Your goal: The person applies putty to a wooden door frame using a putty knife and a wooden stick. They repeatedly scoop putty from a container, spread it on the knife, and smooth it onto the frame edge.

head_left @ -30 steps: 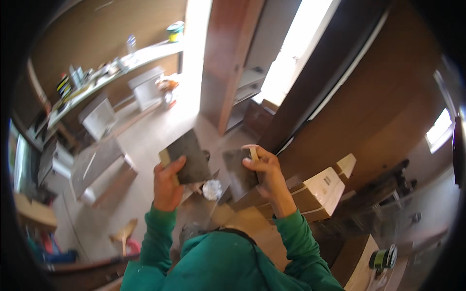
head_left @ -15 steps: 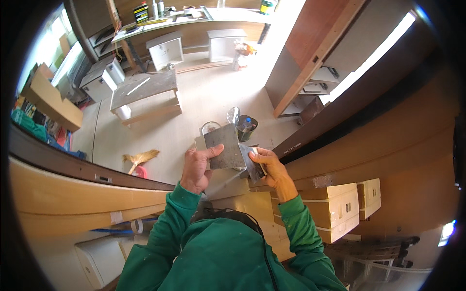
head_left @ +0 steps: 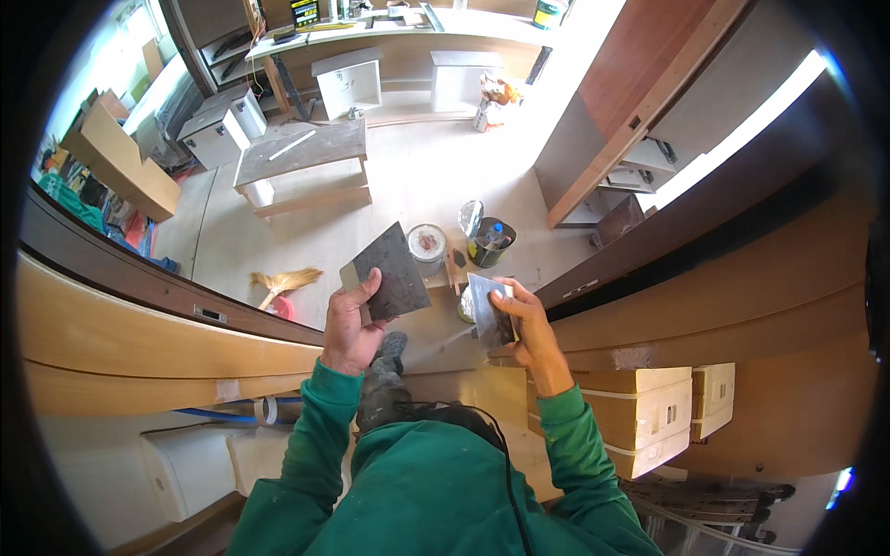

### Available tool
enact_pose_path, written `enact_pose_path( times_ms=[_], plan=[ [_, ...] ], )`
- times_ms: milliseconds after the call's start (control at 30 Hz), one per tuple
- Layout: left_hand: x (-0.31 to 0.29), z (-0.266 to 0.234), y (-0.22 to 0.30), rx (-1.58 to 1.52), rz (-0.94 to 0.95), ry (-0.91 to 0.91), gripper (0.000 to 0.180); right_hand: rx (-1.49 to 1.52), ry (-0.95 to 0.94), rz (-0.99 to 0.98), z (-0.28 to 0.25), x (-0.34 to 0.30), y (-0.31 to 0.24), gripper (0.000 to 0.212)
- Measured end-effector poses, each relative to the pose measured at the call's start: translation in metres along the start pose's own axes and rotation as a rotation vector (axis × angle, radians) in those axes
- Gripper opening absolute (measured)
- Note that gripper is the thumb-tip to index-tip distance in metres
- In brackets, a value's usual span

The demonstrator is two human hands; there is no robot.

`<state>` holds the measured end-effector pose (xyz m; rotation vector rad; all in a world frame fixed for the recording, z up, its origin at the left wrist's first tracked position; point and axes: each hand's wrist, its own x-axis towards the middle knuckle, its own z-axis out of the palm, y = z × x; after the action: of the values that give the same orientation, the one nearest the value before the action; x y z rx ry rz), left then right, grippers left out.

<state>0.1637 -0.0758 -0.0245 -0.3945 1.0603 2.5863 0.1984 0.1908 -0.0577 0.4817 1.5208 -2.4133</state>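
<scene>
In my left hand point(head_left: 347, 331) is a flat, square, dark grey plate point(head_left: 400, 274) with a pale strip along its left side. My thumb lies across its face and the fingers go behind it. My right hand point(head_left: 532, 335) grips a wide metal scraper point(head_left: 485, 306), its thumb pressed on the blade. Plate and scraper are apart, held in front of my body. Beyond them on the floor stand a round white-topped bucket point(head_left: 427, 243) and a dark bucket point(head_left: 489, 252) with a blue-capped bottle inside. A small tub point(head_left: 465, 308) is partly hidden behind the scraper.
A low bench point(head_left: 306, 153) stands ahead left, near a straw broom point(head_left: 286, 278). Cardboard boxes point(head_left: 640, 412) are stacked at my right. A dark door frame point(head_left: 158, 289) runs along the left, and a long worktop point(head_left: 399, 35) crosses the far side.
My hands have drawn apart: the plate, which touched the scraper before, has moved left and tilted. The white-topped bucket and the small tub now show more between them.
</scene>
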Motion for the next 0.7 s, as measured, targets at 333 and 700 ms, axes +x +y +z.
enact_pose_path(
  times_ms=[333, 700],
  plan=[
    [-0.018, 0.02, -0.03, 0.094, 0.085, 0.091, 0.033, 0.525, -0.297, 0.313, 0.086, 0.014, 0.039, 0.035],
    [0.02, -0.006, 0.013, 0.175, 0.192, 0.002, 0.03, 0.479, -0.265, 0.562, 0.117, 0.081, 0.029, 0.027]
  ],
)
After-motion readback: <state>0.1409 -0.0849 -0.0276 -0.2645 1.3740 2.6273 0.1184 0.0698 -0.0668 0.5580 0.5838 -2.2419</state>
